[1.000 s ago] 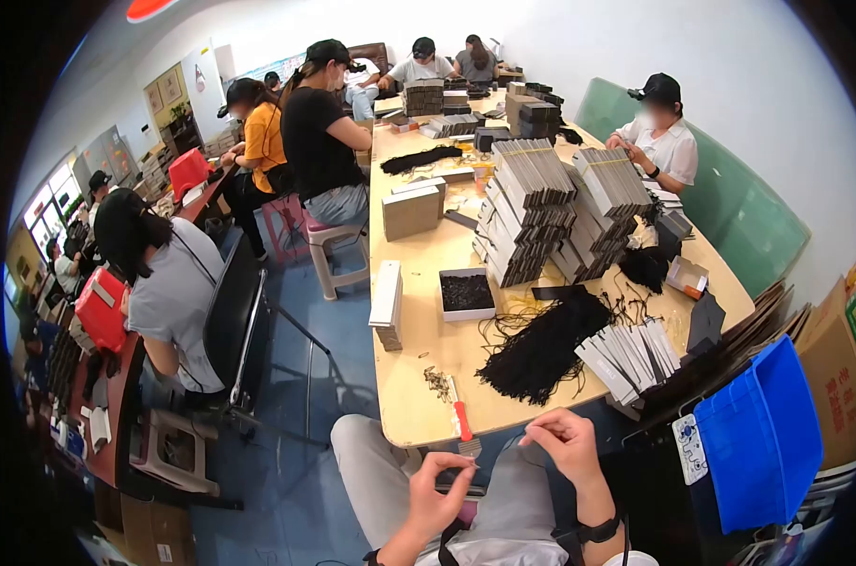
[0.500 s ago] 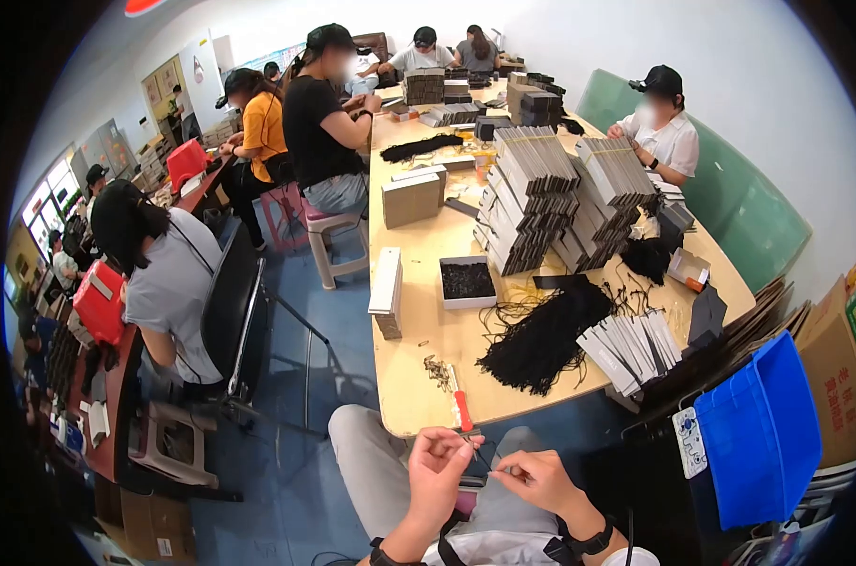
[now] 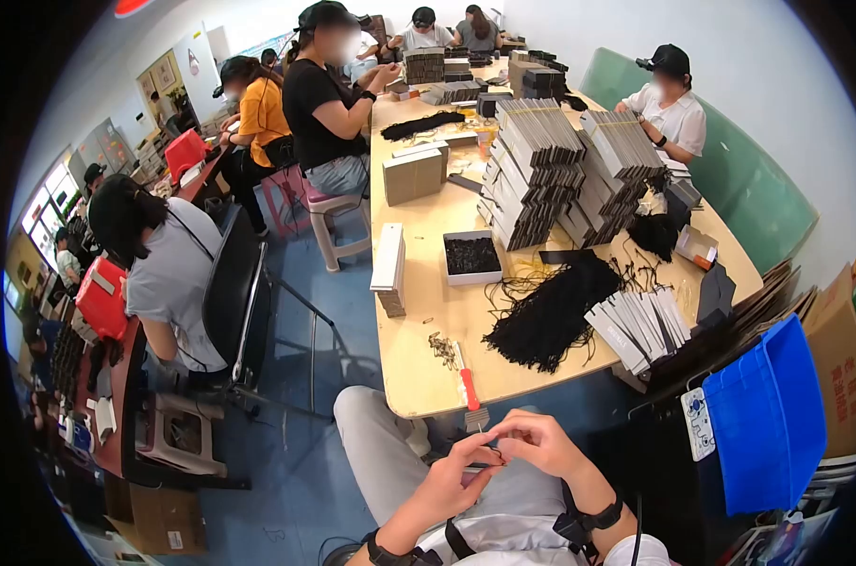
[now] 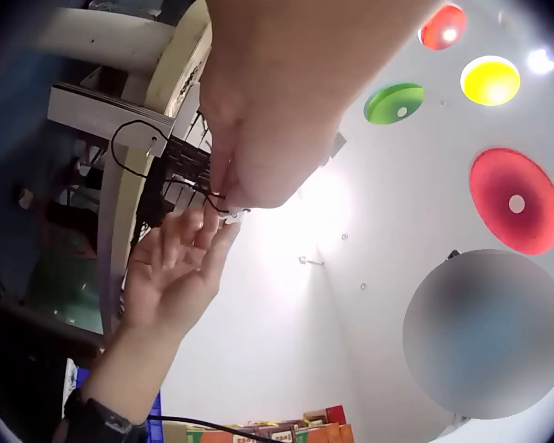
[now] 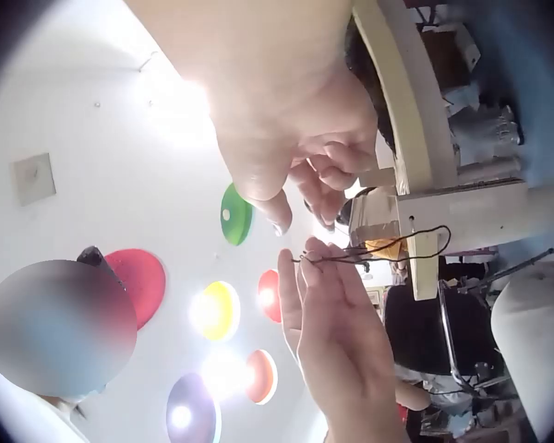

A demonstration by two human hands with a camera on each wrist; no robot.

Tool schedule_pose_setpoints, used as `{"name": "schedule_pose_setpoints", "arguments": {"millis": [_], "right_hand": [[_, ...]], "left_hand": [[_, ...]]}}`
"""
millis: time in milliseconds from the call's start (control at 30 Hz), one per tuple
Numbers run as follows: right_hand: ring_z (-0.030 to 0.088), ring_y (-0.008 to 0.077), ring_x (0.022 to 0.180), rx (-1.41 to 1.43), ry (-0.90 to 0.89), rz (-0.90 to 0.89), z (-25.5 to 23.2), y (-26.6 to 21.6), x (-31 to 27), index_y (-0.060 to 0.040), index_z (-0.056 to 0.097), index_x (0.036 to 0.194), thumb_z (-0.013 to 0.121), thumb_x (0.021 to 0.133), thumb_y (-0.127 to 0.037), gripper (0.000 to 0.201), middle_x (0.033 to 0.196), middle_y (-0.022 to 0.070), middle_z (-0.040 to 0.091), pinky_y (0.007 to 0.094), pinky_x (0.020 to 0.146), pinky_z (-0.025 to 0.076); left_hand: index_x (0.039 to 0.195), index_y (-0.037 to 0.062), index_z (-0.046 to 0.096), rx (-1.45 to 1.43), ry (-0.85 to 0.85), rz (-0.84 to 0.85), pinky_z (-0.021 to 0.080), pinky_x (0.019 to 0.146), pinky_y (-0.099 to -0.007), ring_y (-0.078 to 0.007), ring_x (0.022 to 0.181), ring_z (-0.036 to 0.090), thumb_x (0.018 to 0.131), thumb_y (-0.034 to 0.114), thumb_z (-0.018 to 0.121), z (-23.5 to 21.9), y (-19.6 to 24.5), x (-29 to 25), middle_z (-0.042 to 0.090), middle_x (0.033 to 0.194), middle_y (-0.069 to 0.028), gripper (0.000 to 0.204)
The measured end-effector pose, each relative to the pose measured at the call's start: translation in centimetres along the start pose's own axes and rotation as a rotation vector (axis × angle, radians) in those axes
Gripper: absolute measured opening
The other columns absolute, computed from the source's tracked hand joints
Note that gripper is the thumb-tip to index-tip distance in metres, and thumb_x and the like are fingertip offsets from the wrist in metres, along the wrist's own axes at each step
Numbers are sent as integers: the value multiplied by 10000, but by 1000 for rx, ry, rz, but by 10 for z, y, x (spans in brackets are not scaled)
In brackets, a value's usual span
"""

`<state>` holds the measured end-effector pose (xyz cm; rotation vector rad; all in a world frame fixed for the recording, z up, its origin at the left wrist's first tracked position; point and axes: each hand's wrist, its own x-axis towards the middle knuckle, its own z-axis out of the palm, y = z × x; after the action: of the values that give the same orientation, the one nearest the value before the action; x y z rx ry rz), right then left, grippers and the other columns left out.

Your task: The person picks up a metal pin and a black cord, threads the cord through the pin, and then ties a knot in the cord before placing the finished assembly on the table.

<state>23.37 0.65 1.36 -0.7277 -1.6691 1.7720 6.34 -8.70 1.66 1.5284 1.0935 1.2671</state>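
Over the lap my hands meet at the fingertips. My left hand (image 3: 454, 479) pinches a thin black cord (image 5: 449, 242) between thumb and fingers; its loop sticks out past the fingers in both wrist views. My right hand (image 3: 541, 445) is bent over the left one, fingertips close to the cord's end. In the right wrist view a gap with nothing in it shows between the right thumb and fingers. Just beyond the hands, a red-handled tool (image 3: 468, 389) with a flat metal end juts over the table edge.
On the table (image 3: 428, 391) lie small metal pins (image 3: 441, 351), a heap of black cords (image 3: 555, 316), fanned white tags (image 3: 636, 330) and a box of black bits (image 3: 472, 257). Tall card stacks (image 3: 532, 179) stand behind. A blue bin (image 3: 766, 415) is at the right. Other people sit around.
My right hand, first raised apart from the left, came down and in to meet it. The left hand stayed low, still pinching. The head view has shifted slightly.
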Motion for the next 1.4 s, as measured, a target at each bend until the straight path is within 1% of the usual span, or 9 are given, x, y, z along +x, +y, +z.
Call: {"name": "schedule_pose_setpoints", "arguments": {"millis": [133, 267, 533, 667, 867, 933, 1100, 1267, 1400], "right_hand": [[568, 112, 777, 205, -107, 157, 1, -1, 6, 36, 662, 971, 645, 854, -23, 132, 899, 49, 573, 236, 690, 470], [567, 114, 797, 257, -87, 171, 0, 6, 7, 42, 663, 950, 654, 843, -12, 120, 900, 49, 579, 244, 689, 477], [551, 108, 741, -326, 153, -152, 19, -11, -1, -11, 587, 872, 648, 845, -42, 73, 974, 66, 560, 230, 621, 453], [546, 108, 726, -393, 237, -219, 20, -9, -8, -9, 594, 875, 654, 833, -20, 73, 978, 71, 555, 230, 620, 454], [570, 103, 763, -218, 166, -225, 18, -7, -14, -8, 610, 896, 656, 830, -5, 80, 981, 63, 561, 222, 640, 463], [585, 104, 786, 130, 147, -133, 14, -5, -14, -9, 629, 937, 647, 837, -1, 103, 982, 55, 565, 225, 673, 473], [579, 115, 846, -83, -101, -56, 0, -22, -7, -7, 639, 990, 642, 850, -19, 141, 979, 56, 567, 242, 729, 480], [567, 119, 859, 12, -285, -50, -2, -12, 0, -6, 631, 1016, 640, 861, -36, 158, 956, 49, 552, 243, 738, 472], [552, 114, 839, 152, -312, -16, -4, 0, 1, -5, 596, 974, 621, 878, -42, 106, 935, 39, 517, 242, 717, 457]], "left_hand": [[1329, 61, 343, 72, -24, 13, 559, 709, -309, -230, 923, 664, 843, -74, 585, -2, -2, 0, 646, 970, -137, 560], [1281, 31, 365, 184, 1, 67, 547, 738, -314, -222, 858, 680, 806, -99, 625, -3, -10, -1, 665, 895, -126, 556], [1237, 20, 382, 149, 180, 5, 518, 816, -319, -204, 926, 664, 817, -89, 625, 5, -9, 2, 659, 886, -113, 498], [1229, 26, 368, -255, 341, -8, 503, 853, -327, -227, 981, 638, 836, -91, 607, 11, -12, 5, 632, 905, -102, 474], [1233, 22, 367, -396, 305, 31, 511, 839, -318, -233, 1010, 625, 845, -117, 574, 9, -18, 3, 623, 930, -111, 462], [1236, 22, 373, -337, 249, 86, 518, 821, -306, -228, 1007, 626, 854, -116, 561, 5, -20, -3, 628, 953, -111, 448], [1229, 42, 430, -71, 20, 165, 560, 700, -272, -194, 923, 663, 833, -148, 544, -3, -21, -15, 657, 1003, -149, 454], [1232, 36, 430, -24, 72, 178, 561, 708, -278, -193, 904, 672, 833, -138, 557, -1, -16, -16, 661, 989, -136, 454], [1214, 11, 401, -111, 39, 31, 533, 770, -289, -178, 888, 649, 849, -108, 588, -3, -5, -11, 629, 947, -128, 427]]}}
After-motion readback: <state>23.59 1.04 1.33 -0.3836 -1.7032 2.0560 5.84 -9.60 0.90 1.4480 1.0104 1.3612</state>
